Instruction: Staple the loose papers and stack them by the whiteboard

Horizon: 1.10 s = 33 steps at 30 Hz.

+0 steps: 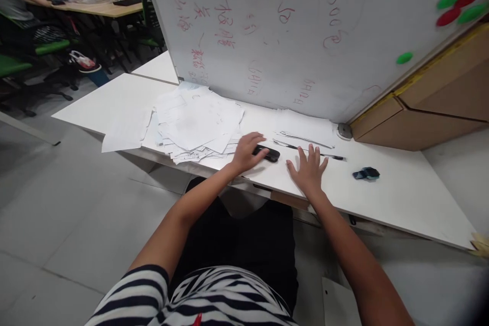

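Observation:
My left hand (248, 153) lies on the white desk with its fingers stretched out, beside a black stapler-like object (272, 155). The thumb reaches over one end of that object, and part of it is hidden by the hand. My right hand (308, 170) rests flat with fingers spread, holding nothing. Just beyond its fingertips is a dark pen (334, 157), and a second slim pen (286, 144) lies to the left. Behind them sits a neat stack of white paper (305, 125). Loose, printed sheets (198, 117) are heaped to the left of my left hand.
A whiteboard (244, 35) with red writing and round magnets (405, 57) stands along the back of the desk. A dark wristwatch (365, 173) lies at right, near cardboard boxes (428, 127). A person sits at another desk (110, 9) at far left.

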Motion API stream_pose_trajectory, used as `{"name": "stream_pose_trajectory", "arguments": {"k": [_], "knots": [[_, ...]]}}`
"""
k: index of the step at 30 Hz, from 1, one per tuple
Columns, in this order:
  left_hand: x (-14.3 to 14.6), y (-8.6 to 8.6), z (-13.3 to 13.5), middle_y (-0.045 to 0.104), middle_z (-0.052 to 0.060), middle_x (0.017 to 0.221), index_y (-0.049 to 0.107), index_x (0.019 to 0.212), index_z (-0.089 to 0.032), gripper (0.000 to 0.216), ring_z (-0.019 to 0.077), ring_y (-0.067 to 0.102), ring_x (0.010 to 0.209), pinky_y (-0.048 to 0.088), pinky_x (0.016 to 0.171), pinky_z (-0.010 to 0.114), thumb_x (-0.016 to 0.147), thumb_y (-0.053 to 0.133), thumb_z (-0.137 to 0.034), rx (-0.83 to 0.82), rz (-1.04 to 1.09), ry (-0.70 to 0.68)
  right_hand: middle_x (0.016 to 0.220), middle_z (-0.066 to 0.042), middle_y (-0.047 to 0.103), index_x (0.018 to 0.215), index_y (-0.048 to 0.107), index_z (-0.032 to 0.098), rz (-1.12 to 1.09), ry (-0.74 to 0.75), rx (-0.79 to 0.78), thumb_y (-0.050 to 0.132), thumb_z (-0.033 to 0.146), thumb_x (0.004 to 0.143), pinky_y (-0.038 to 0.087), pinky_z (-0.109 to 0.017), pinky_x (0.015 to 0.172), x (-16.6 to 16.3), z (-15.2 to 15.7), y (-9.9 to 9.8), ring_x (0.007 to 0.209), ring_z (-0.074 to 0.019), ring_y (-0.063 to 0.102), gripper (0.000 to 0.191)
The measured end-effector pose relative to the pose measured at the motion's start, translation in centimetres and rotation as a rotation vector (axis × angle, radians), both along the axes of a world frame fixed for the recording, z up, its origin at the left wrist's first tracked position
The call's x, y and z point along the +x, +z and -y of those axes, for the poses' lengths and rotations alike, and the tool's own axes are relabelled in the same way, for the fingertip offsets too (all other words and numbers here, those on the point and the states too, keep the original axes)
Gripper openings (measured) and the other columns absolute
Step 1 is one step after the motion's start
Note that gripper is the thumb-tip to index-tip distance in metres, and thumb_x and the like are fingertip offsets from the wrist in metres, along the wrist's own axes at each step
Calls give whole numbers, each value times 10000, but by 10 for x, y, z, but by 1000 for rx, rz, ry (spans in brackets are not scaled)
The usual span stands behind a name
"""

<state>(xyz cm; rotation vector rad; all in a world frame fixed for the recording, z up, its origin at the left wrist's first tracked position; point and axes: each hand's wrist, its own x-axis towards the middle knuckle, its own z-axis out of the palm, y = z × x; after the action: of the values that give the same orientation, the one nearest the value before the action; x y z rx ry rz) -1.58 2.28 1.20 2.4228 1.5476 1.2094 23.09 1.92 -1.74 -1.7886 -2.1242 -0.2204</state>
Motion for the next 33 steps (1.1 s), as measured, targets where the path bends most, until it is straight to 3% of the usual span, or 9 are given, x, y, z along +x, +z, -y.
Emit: {"name": "stream_pose_trajectory", "arguments": {"k": [3, 5, 7, 9, 13, 18, 23, 29, 33], "knots": [[-41, 11, 1, 614, 115, 1141, 560, 1110, -192, 342, 205, 518, 1170, 394, 997, 405, 981, 298, -370, -10, 106, 262, 1553, -160, 205, 1443, 349, 204, 9, -21, 48, 366, 510, 904, -8, -656, 1069, 0, 2, 1, 1435, -355, 92, 620], [-78, 16, -2, 570, 128, 1236, 550, 1153, -203, 379, 255, 444, 1266, 346, 1044, 444, 943, 369, -461, -118, 10, 445, 1554, -162, 200, 1444, 346, 206, -7, -42, 56, 361, 527, 902, -11, -669, 1060, 0, 2, 1, 1436, -360, 78, 630], [-114, 17, -7, 399, 164, 1438, 451, 1317, -193, 658, 362, 209, 1408, 239, 1089, 544, 820, 504, -621, -279, -130, 622, 1557, -164, 189, 1446, 340, 202, -25, -53, 39, 355, 538, 901, -1, -674, 1059, 0, 0, 1, 1438, -359, 65, 640], [-140, 15, -10, 230, 189, 1536, 307, 1430, -153, 956, 407, 74, 1433, 152, 1108, 587, 708, 549, -731, -510, -249, 671, 1559, -164, 181, 1443, 339, 197, -42, -66, 24, 356, 543, 901, 1, -671, 1063, 1, -3, -1, 1439, -353, 58, 643], [-157, 6, -8, 165, 181, 1565, 276, 1446, -146, 932, 387, 86, 1439, 120, 1121, 564, 764, 417, -765, -593, -384, 628, 1558, -164, 178, 1439, 334, 184, -67, -82, 10, 373, 521, 901, -4, -664, 1071, 1, -5, -3, 1436, -351, 51, 637], [-149, 8, -1, 550, 176, 1289, 524, 1204, -158, 531, 316, 500, 1206, 415, 914, 402, 919, 340, -566, -407, -543, 491, 1547, -175, 205, 1422, 364, 164, -54, -87, -4, 354, 532, 912, 36, -654, 1081, 1, -3, -1, 1435, -344, 73, 629], [-148, 22, -6, 669, 118, 924, 611, 967, -157, 407, 242, 644, 813, 408, 633, 307, 990, 247, -338, -326, -685, 419, 1527, -177, 257, 1396, 405, 160, -53, -81, 28, 340, 543, 916, 61, -644, 1087, 2, -5, -4, 1428, -341, 114, 617], [-150, 31, -20, 676, 105, 1125, 640, 1071, -205, 358, 261, 553, 1147, 392, 847, 372, 993, 296, -269, -27, -684, 254, 1504, -179, 301, 1379, 426, 153, -69, -65, 92, 364, 522, 917, 71, -636, 1090, 2, -6, -9, 1419, -342, 144, 594], [-150, 29, -21, 695, 90, 1071, 673, 1013, -206, 353, 256, 594, 1025, 417, 775, 355, 977, 331, -283, -198, -700, 238, 1489, -178, 330, 1369, 438, 150, -80, -67, 102, 371, 511, 920, 81, -632, 1091, 2, -6, -9, 1413, -341, 168, 580]]}}
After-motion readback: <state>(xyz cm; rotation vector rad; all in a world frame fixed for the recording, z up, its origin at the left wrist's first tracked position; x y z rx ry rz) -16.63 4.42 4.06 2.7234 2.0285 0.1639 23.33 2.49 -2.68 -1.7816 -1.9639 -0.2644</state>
